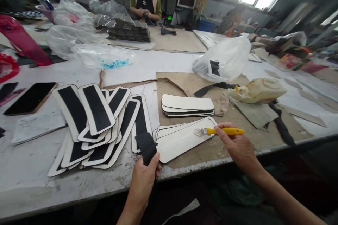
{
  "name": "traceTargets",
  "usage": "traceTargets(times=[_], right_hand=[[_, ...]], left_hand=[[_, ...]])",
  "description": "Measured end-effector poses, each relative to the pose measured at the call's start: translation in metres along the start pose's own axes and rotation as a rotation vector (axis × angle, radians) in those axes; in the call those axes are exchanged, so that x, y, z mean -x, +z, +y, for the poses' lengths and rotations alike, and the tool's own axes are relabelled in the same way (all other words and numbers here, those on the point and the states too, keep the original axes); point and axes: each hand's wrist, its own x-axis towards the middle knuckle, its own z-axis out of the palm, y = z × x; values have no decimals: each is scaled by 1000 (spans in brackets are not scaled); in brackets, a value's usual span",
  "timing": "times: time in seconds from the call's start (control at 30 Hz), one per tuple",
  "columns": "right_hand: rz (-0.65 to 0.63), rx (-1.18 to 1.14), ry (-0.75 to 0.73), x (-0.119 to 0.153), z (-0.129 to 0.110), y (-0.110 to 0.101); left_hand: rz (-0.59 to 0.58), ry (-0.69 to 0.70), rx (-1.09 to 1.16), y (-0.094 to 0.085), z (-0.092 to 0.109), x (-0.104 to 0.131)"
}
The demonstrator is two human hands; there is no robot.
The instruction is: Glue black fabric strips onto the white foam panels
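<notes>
My right hand (239,149) grips a yellow-handled paintbrush (227,131). Its pale, coated bristles rest on or just over the top white panel (182,141) of a fanned stack with rounded corners. In my left hand (144,177), pinched between thumb and fingers, is a black strip (146,147) whose upper end lies by the left end of that panel. Behind the fanned stack sits a neater pile of white panels (188,102). To the left, several white panels with black strips (96,109) on them overlap in a loose heap.
A yellowish plastic bottle (264,90) lies on its side at the right. Behind it stands a clear plastic bag (224,59). A phone (31,98) rests at the left beside papers. Across the table a person (145,0) works near stacked grey pieces (128,28).
</notes>
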Motion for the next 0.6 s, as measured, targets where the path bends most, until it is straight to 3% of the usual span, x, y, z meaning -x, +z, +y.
traceTargets(times=[0.2,0.37,0.6], right_hand=[[101,170,-149,-6,11,-19],[135,230,-394,-4,9,-22],[-135,195,-585,24,-9,3]], left_hand=[[35,-23,9,3,0,0],[53,-11,-25,6,1,2],[78,-44,-16,9,2,3]])
